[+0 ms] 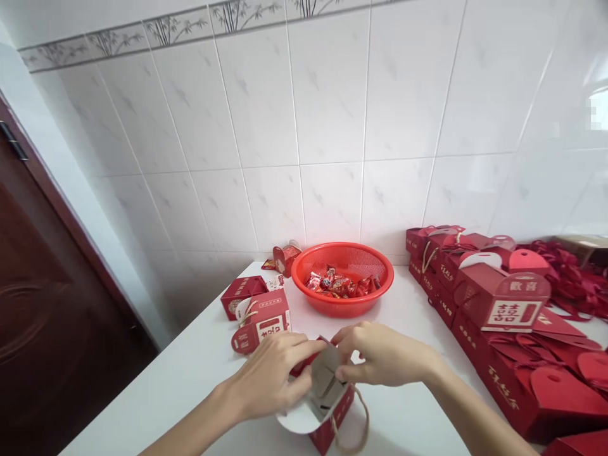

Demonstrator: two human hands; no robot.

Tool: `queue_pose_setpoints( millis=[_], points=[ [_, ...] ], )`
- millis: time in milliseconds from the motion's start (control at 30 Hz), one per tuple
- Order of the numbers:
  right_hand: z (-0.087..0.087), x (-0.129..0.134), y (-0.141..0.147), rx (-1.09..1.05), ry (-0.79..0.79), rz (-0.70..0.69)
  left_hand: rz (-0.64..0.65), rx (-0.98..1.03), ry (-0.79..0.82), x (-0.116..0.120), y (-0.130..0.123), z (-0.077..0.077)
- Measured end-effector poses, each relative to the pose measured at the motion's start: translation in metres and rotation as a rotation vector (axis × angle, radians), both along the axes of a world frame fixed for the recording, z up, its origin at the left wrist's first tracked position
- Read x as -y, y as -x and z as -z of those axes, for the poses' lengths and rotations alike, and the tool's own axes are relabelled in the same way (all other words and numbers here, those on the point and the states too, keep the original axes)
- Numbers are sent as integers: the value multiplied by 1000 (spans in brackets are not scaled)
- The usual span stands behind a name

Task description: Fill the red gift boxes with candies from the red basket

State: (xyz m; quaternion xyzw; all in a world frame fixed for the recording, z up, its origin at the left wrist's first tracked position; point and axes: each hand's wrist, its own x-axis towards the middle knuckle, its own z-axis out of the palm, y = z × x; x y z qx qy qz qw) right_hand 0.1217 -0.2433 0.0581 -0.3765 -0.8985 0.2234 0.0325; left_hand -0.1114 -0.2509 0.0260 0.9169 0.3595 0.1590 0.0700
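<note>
A small red gift box (327, 427) stands with its top open on the white table in front of me. Its pale inside shows, and a twine handle (365, 418) loops out on the near right. My left hand (275, 373) grips the box's left side, thumb and forefinger at a flap. At the far right rim, my right hand (373, 354) pinches the box's edge, fingertips reaching a little inside. The fingers partly hide the rim. Just behind sits a closed red gift box (275, 310) with a white label, and a darker red box (243, 294) beyond it.
A red plastic basket (342, 308) with several wrapped sweets (335, 285) stands near the tiled wall. Stacked red boxes (503, 380) line the right side, with dark red ribbons (565, 266) behind. A small red box (286, 258) lies left of the basket. The table's left edge borders a brown door (57, 272).
</note>
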Motion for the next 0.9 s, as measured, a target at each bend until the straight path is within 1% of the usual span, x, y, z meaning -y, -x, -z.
queue_pose_setpoints(
  millis=[100,200,367,467,533,600,700,767,833,900],
  points=[
    [1,-4,-7,118,13,67,-67,99,23,-4,3,-5],
    [3,-6,-12,172,38,158,-169,181,72,-12,7,-4],
    [3,-4,-10,186,86,268,-332,355,311,-31,15,8],
    [3,-4,-8,199,77,285,-376,358,449,-35,17,16],
    [4,-4,-7,196,67,286,-373,320,496,-34,15,19],
    [6,-5,-8,193,61,278,-347,276,507,-31,12,19],
    [9,-5,-10,191,63,265,-326,234,543,-27,8,13],
    [11,-4,-11,178,71,270,-309,248,618,-25,7,9],
    [11,-5,-13,158,77,279,-226,261,696,-24,8,6],
    [11,-7,-16,134,88,279,-101,248,760,-24,9,6]
  ],
)
